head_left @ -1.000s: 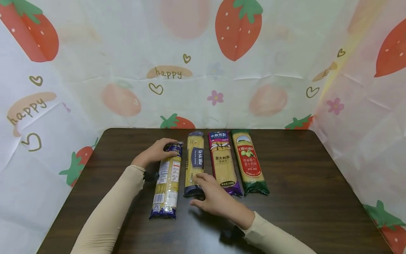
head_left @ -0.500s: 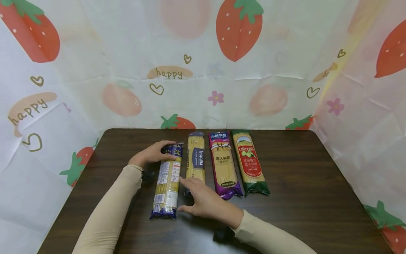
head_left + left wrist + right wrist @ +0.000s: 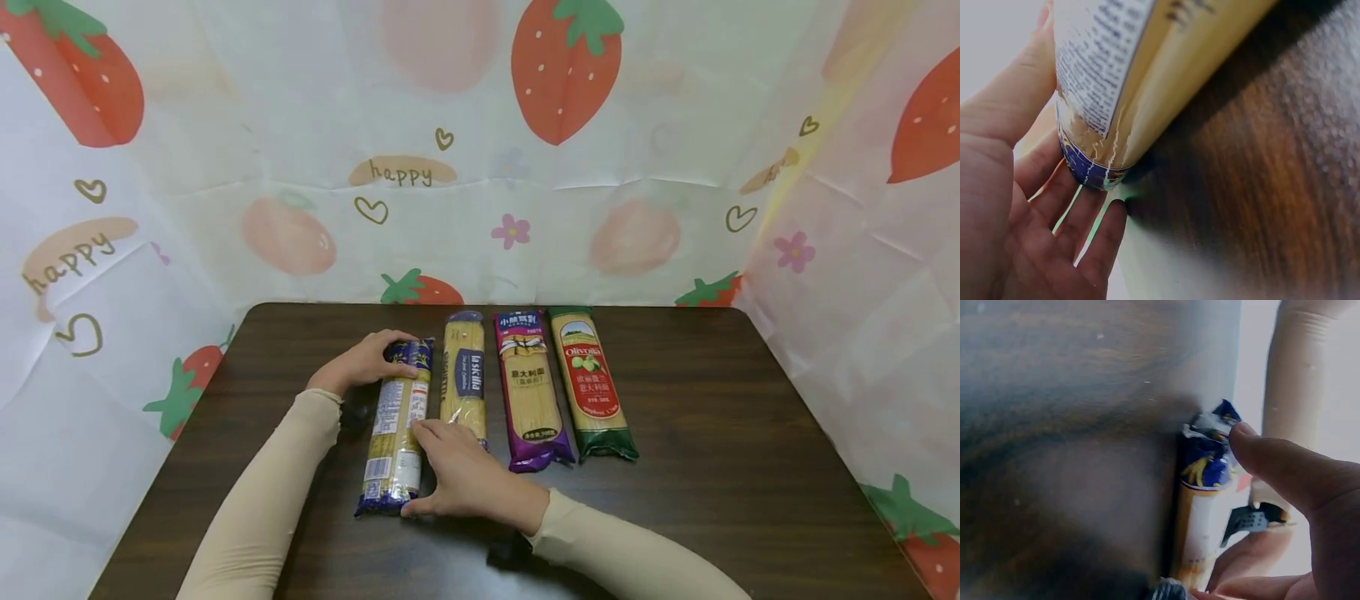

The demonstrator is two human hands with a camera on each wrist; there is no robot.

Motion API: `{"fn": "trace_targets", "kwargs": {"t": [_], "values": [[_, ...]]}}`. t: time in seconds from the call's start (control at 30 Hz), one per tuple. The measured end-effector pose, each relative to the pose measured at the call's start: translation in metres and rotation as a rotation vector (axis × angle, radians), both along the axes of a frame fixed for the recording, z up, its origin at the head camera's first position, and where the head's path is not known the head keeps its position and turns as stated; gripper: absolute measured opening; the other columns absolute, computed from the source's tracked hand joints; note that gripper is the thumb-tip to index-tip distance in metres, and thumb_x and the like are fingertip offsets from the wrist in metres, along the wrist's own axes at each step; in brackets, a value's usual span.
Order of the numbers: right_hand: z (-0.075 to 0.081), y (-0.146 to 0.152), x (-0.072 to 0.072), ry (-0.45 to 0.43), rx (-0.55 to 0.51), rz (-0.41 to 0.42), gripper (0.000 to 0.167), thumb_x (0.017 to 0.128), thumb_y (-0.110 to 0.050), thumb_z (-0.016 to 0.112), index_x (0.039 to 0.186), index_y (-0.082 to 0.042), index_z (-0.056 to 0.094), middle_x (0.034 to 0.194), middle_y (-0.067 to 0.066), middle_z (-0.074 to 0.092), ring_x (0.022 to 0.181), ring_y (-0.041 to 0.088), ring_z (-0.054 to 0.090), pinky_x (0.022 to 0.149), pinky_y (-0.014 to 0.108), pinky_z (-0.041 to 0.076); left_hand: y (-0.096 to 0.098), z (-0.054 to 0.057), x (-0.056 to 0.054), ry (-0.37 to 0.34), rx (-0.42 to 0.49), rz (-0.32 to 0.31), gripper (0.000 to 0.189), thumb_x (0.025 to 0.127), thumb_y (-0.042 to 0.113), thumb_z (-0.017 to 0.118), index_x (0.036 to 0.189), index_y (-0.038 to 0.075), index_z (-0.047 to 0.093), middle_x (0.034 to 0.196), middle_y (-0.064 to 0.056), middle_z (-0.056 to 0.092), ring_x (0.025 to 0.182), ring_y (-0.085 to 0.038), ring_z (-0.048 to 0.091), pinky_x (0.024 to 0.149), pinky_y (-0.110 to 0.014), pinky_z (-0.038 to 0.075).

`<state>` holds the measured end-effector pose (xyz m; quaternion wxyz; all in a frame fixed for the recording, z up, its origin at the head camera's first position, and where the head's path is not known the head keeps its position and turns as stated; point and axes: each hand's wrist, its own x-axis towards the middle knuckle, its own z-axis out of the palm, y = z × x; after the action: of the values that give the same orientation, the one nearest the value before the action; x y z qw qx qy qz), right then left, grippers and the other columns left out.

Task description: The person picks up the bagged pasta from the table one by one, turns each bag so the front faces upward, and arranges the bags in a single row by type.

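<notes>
Leftmost on the table lies a clear pack of spaghetti (image 3: pixel 392 442) with dark blue ends, its barcode and printed labels facing up. My left hand (image 3: pixel 363 362) grips its far end, thumb on top and fingers round the end; in the left wrist view the thumb (image 3: pixel 1019 84) lies along the pack. At the near end, my right hand (image 3: pixel 476 479) reaches in from the right with fingers spread. Its fingertips meet the pack's right edge and its thumb (image 3: pixel 1272 456) is at the blue end. Behind this hand, the La Sicilia spaghetti pack (image 3: pixel 463 375) is partly hidden.
Right of these lie a purple-ended pasta pack (image 3: pixel 531 392) and a green-ended Olivoila spaghetti pack (image 3: pixel 588 383), roughly side by side. The dark wooden table (image 3: pixel 712 467) is backed and flanked by a white curtain (image 3: pixel 465 233) printed with strawberries.
My right hand has moved left from the La Sicilia pack to the near end of the leftmost pack. The left hand stays at that pack's far end, almost still.
</notes>
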<state>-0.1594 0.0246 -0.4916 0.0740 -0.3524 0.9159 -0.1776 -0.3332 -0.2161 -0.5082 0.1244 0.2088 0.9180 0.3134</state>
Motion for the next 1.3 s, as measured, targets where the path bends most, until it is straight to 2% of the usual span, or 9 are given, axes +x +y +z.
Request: {"fn": "trace_targets", "kwargs": {"t": [0.2,0.33,0.6,0.9,1.07,1.3], "values": [[-0.002,-0.008,0.004,0.011,0.072,-0.004,0.122,0.080,-0.071,0.086,0.168,-0.005,0.033,0.169,0.015,0.039,0.154,0.027,0.039,0.128,0.049,0.030,0.002,-0.001,-0.002,0.005,-0.027,0.007,0.068,0.100,0.042,0.079,0.154,0.007,0.056,0.149,-0.024,0.052,0.129,-0.041,0.050,0.106,-0.059,0.050],[-0.003,-0.013,0.006,0.055,0.119,-0.004,0.125,0.079,-0.073,0.085,0.167,-0.003,0.033,0.169,0.019,0.038,0.156,0.030,0.037,0.128,0.049,0.031,0.002,0.000,-0.001,0.001,-0.039,0.026,0.067,0.099,0.042,0.080,0.152,0.008,0.058,0.148,-0.023,0.053,0.131,-0.041,0.047,0.107,-0.060,0.048],[-0.002,-0.024,0.012,0.119,0.167,-0.034,0.130,0.073,-0.075,0.088,0.165,0.001,0.036,0.165,0.026,0.039,0.149,0.036,0.047,0.126,0.046,0.034,0.004,0.003,0.001,0.023,-0.069,0.041,0.066,0.098,0.042,0.081,0.149,0.007,0.059,0.146,-0.022,0.055,0.133,-0.041,0.046,0.108,-0.060,0.047],[-0.002,-0.024,0.015,0.167,0.178,-0.037,0.123,0.076,-0.071,0.089,0.162,0.003,0.041,0.161,0.027,0.044,0.145,0.037,0.051,0.124,0.045,0.038,0.009,0.006,0.007,0.039,-0.046,0.041,0.065,0.097,0.043,0.082,0.146,0.006,0.061,0.144,-0.023,0.057,0.134,-0.042,0.047,0.109,-0.060,0.047],[-0.003,-0.024,0.013,0.132,0.140,-0.045,0.115,0.078,-0.062,0.092,0.161,0.002,0.044,0.160,0.027,0.046,0.145,0.038,0.051,0.124,0.045,0.039,0.009,0.008,0.007,0.022,-0.058,0.059,0.066,0.096,0.043,0.083,0.145,0.005,0.061,0.145,-0.023,0.057,0.131,-0.041,0.049,0.110,-0.059,0.048],[-0.002,-0.023,0.009,0.042,0.068,-0.067,0.109,0.078,-0.053,0.095,0.161,-0.002,0.046,0.163,0.025,0.044,0.145,0.041,0.050,0.124,0.049,0.039,0.004,0.008,0.005,0.005,-0.030,0.051,0.067,0.096,0.040,0.084,0.146,0.003,0.060,0.140,-0.024,0.060,0.117,-0.037,0.058,0.102,-0.055,0.053]]}}
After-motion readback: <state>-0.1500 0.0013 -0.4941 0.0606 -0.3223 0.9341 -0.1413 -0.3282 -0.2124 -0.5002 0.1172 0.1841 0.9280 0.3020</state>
